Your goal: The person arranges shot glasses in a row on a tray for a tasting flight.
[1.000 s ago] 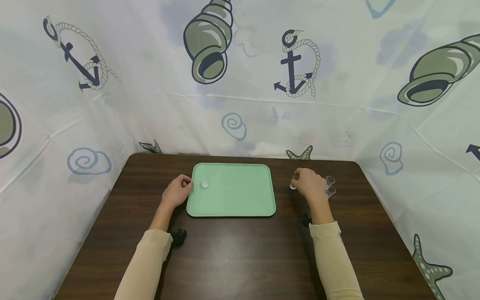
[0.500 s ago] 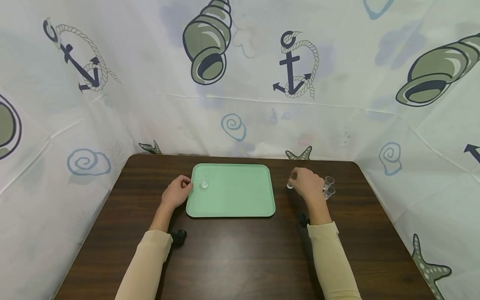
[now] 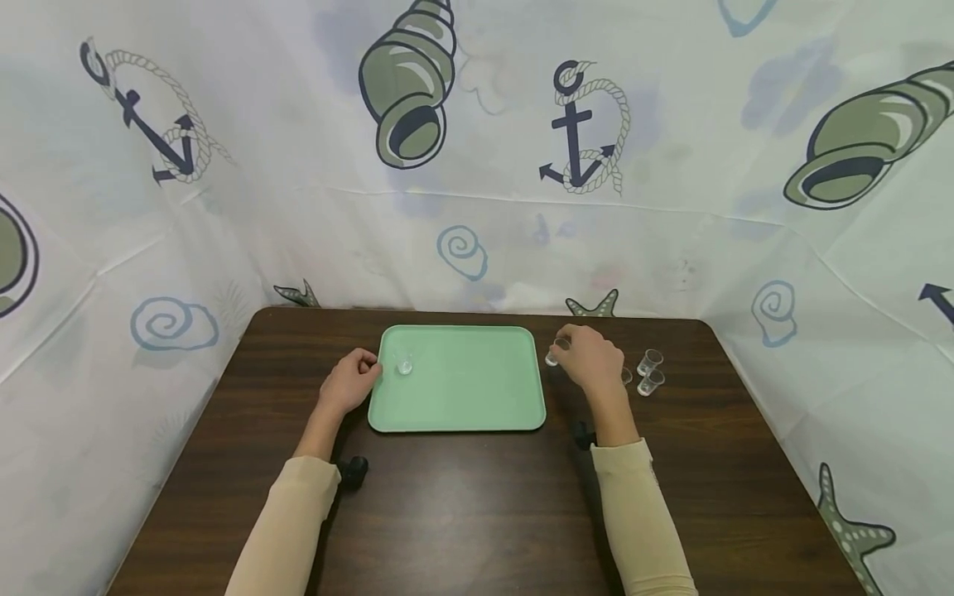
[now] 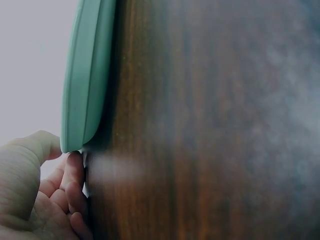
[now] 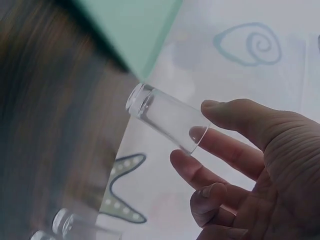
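A clear shot glass (image 5: pixel 167 117) is pinched at its rim between the thumb and fingers of my right hand (image 3: pixel 594 360), its thick base pointing away from the palm. Hand and glass are just beyond the right edge of a pale green tray (image 3: pixel 469 389). At the tray's left edge, my left hand (image 3: pixel 350 382) grips the rim, thumb on the upper side and curled fingers below, as the left wrist view shows. Another clear shot glass (image 3: pixel 405 366) stands on the tray near that left side.
More shot glasses (image 3: pixel 652 382) stand on the dark wooden table (image 3: pixel 462 505) right of the tray, one partly hidden by my right hand. Behind the table hangs a white sheet (image 3: pixel 514 248) printed with anchors and shells.
My right hand has moved left with the shot glass, from near the other glasses toward the tray, uncovering more of them. My left hand stays at the tray's edge.
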